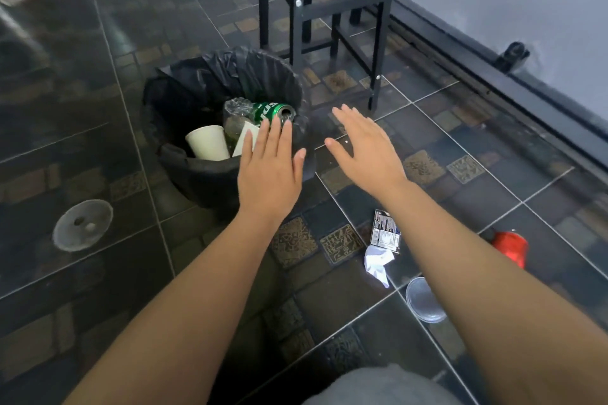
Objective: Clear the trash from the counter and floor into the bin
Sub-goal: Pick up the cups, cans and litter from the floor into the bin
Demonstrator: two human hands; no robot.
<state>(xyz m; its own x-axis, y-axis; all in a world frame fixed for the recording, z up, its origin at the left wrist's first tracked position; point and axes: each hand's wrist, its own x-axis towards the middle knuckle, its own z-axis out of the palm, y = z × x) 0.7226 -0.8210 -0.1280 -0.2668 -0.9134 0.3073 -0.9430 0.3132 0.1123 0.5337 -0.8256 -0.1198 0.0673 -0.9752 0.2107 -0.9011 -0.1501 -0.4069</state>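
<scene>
Head view: left hand (269, 171) and right hand (365, 145) spread empty over bin (197, 171); next, pinch crumpled paper (378, 265) firmly.

White lettering on the green can (270, 111) and print on the wrapper (385, 232), both unreadable

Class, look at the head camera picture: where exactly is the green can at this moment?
The green can lies on its side inside the black-lined bin, at its far right, beside a crushed clear bottle and just beyond the left hand.
</scene>
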